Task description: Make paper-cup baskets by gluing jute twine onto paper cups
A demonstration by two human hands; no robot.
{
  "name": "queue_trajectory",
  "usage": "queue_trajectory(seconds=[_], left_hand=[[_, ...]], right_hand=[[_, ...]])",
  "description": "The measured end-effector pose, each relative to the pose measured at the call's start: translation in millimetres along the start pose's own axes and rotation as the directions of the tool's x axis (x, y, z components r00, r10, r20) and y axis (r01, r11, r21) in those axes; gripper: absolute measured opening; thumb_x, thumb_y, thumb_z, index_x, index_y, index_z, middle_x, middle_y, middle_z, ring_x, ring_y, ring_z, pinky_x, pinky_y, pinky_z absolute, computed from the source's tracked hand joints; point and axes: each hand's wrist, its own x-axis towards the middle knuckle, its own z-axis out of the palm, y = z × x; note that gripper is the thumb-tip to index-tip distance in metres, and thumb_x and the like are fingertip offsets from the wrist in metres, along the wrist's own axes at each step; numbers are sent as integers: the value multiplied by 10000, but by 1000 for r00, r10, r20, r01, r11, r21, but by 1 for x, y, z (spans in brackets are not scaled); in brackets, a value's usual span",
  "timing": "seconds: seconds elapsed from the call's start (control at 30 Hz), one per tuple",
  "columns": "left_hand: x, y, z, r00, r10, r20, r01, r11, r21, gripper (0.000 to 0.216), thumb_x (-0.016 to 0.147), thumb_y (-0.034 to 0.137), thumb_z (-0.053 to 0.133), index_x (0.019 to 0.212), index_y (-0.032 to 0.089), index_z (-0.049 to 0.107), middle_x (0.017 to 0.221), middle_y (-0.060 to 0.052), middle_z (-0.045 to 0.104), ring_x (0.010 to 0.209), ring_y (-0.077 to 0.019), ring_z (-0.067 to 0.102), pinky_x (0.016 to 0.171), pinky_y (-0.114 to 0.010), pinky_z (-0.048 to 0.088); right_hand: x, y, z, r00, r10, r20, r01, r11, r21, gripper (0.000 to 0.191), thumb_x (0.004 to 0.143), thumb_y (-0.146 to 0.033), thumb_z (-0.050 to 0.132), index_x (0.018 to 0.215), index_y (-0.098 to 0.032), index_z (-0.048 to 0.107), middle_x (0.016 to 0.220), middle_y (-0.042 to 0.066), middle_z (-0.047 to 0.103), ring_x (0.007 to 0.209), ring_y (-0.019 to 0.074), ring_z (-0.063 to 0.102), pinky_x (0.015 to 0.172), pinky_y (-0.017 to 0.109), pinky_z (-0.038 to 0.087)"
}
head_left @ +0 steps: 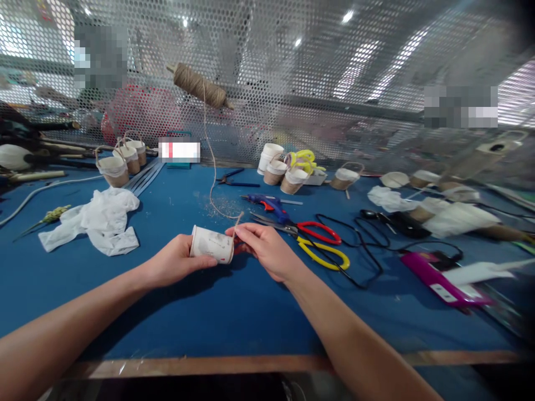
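My left hand (178,259) is closed around a white printed paper cup (211,245), which lies on its side just over the blue table. At the cup's right end my right hand (261,248) pinches a strand of brown twine (236,227) between thumb and fingers. The twine passes across that end of the cup, and its short tip sticks up above my fingers. From there the strand runs back and up to a twine spool (199,86) hung on the mesh panel. My right hand's lower fingers are partly hidden behind the cup.
Beyond my right hand lie a blue glue gun (267,205) and scissors (321,245) with red and yellow handles. Twine-wrapped cups (113,170) stand at the back left, others (295,181) at back centre. Crumpled white cloth (100,217) lies left, a purple box (438,278) right.
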Motion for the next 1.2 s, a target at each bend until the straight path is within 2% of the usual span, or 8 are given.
queue_trajectory(seconds=[0.1,0.2,0.3,0.4,0.77,0.93,1.07,1.2], left_hand=[[2,-2,-1,998,-50,-32,47,995,-85,272,620,247,704,877,158,680,889,-60,713,783,-180,641,766,-281,466],[1,-3,-2,994,-106,-33,99,981,-169,292,677,371,647,838,131,684,826,-67,713,731,-170,631,743,-279,457],[0,-2,1,989,-145,-13,140,971,-196,335,687,420,622,799,112,692,745,-54,707,671,-154,607,714,-265,443],[0,0,7,989,-148,-28,139,971,-193,292,651,386,664,753,114,692,701,-28,694,639,-131,579,685,-237,423],[0,-1,15,981,-99,-166,98,995,-12,394,709,473,550,570,114,634,481,3,589,449,-85,440,456,-195,302],[1,-5,16,981,-106,-164,102,994,-34,350,720,417,546,544,122,616,484,1,606,440,-85,467,464,-186,352],[1,-7,14,976,-98,-192,89,995,-53,328,716,400,553,577,119,646,520,-12,646,466,-100,527,503,-192,407],[0,-7,11,972,-82,-221,70,996,-63,328,728,406,541,675,119,693,612,-36,697,539,-136,604,550,-207,456]], right_hand=[[0,1,1,999,-49,-1,49,992,-119,241,784,-347,515,818,-142,637,750,28,623,643,107,549,613,252,441],[0,1,-1,993,-118,15,118,965,-233,233,782,-342,527,842,-150,645,805,32,634,667,107,532,589,234,418],[0,0,-2,985,-168,30,170,947,-271,210,774,-326,547,841,-157,650,834,32,642,726,120,545,658,248,416],[0,-3,0,980,-193,41,197,941,-276,179,763,-315,562,810,-164,648,821,28,638,754,133,552,704,269,412],[-6,-11,12,967,-219,133,250,917,-311,58,695,-208,614,720,-167,647,750,-2,564,674,102,493,604,241,367],[-8,-12,14,981,-158,111,189,910,-369,99,687,-182,624,781,-149,628,701,-14,574,631,88,493,585,224,382],[-8,-13,14,974,-209,88,227,906,-357,149,705,-217,616,834,-144,615,754,7,610,674,97,535,627,227,424],[-3,-21,-1,956,-287,-57,241,884,-401,167,792,-224,491,882,-135,600,720,16,622,630,97,562,608,223,453]])
